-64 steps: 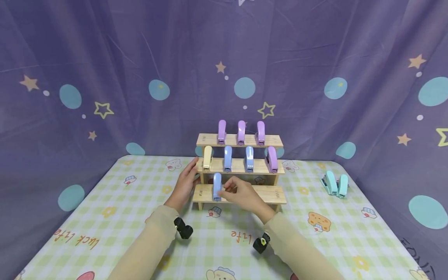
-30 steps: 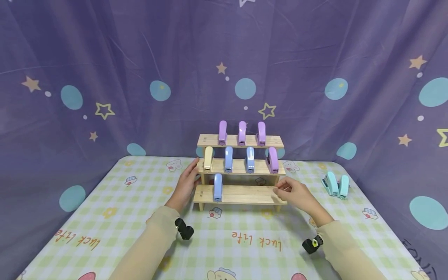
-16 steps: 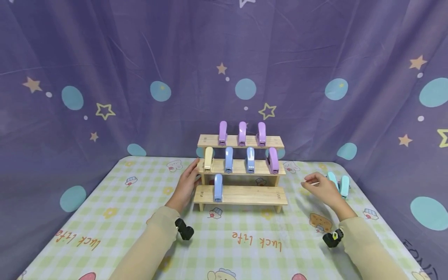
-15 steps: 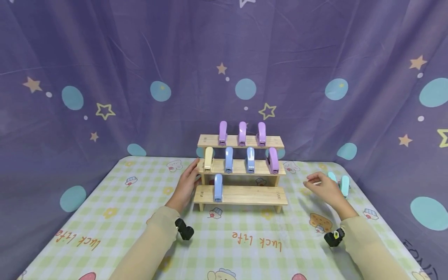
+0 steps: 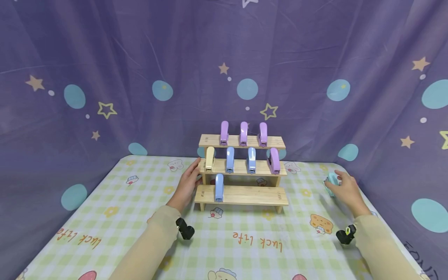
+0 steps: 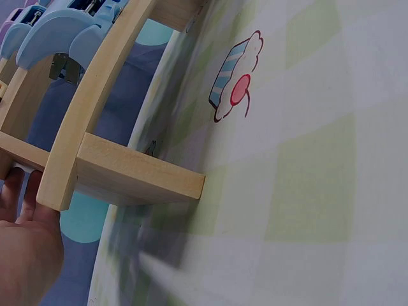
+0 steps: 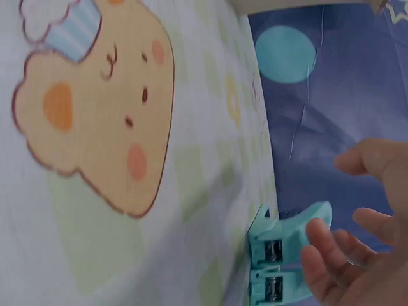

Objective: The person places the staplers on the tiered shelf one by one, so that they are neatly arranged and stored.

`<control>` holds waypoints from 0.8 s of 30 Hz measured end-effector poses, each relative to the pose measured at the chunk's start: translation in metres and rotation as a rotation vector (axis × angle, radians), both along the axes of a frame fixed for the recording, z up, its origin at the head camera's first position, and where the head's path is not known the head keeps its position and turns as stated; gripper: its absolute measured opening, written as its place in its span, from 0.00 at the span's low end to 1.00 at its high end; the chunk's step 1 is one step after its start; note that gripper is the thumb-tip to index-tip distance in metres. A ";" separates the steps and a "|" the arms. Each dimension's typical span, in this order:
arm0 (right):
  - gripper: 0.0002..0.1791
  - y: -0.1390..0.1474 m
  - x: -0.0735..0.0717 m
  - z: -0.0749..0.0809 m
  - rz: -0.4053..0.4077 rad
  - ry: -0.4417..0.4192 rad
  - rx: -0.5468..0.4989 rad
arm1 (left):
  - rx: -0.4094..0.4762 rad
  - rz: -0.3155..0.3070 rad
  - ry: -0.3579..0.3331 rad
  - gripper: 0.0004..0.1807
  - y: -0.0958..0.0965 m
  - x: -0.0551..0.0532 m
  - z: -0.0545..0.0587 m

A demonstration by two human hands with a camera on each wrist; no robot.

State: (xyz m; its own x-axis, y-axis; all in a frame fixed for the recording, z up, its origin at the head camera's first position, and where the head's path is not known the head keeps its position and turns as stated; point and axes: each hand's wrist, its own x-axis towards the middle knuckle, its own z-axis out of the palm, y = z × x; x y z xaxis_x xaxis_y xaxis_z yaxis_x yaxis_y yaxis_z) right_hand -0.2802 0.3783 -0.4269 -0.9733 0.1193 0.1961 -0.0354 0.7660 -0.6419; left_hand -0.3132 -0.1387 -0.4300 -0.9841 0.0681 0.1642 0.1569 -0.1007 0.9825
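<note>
Mint-green staplers stand at the table's right; in the right wrist view two are side by side, the rear stapler (image 7: 296,229) and the front one (image 7: 271,287). My right hand (image 5: 348,192) is over them, its fingers spread beside the rear one, and it hides most of the pair in the head view. My left hand (image 5: 185,188) touches the left end of a three-tier wooden stand (image 5: 253,194) with extended fingers. On the bottom tier sits one blue stapler (image 5: 219,188). The middle tier bears a cream stapler (image 5: 209,159), two blue staplers and a purple stapler (image 5: 274,161).
Three purple staplers, the left one (image 5: 224,133) among them, line the top tier. A green-checked cloth (image 5: 136,225) with printed cartoons covers the table. Behind hangs a purple curtain (image 5: 196,58) with stars and dots.
My right hand has left the blue stapler on the bottom tier and moved right across the table to the mint-green staplers. My left hand has stayed at the stand's left end.
</note>
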 end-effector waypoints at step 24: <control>0.44 0.014 -0.005 -0.006 0.034 -0.216 0.041 | -0.010 -0.014 -0.008 0.28 -0.001 -0.001 0.001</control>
